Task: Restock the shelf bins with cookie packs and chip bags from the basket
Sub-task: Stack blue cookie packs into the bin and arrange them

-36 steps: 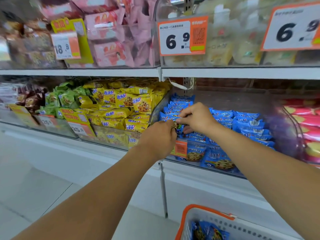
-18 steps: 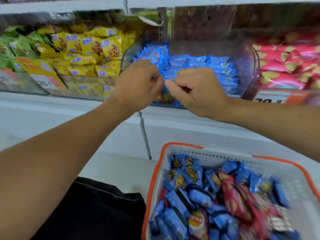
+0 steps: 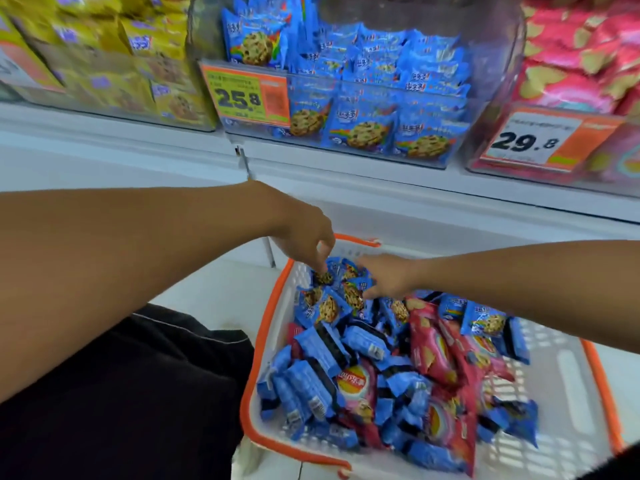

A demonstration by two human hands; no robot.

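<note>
A white basket with an orange rim [image 3: 263,341] stands low in front of me, holding several blue cookie packs [image 3: 360,341] and red chip bags [image 3: 433,362]. My left hand [image 3: 304,237] hangs over its far left corner, fingertips pinching the top of a blue cookie pack [image 3: 323,276]. My right hand [image 3: 386,279] reaches in from the right, fingers stretched out and touching another blue cookie pack [image 3: 356,293]. On the shelf above, the clear bin with a 25.8 tag [image 3: 249,98] holds blue cookie packs [image 3: 367,129].
A bin of yellow cookie packs [image 3: 145,74] stands to the left of the blue one. At the right is a bin of pink bags with a 29.8 tag [image 3: 533,140]. The white shelf front [image 3: 381,188] runs above the basket. My dark-clothed leg [image 3: 131,393] is beside the basket.
Both hands have dropped from the blue cookie bin on the shelf down into the basket. My view has tilted downward, so the basket now fills the lower frame.
</note>
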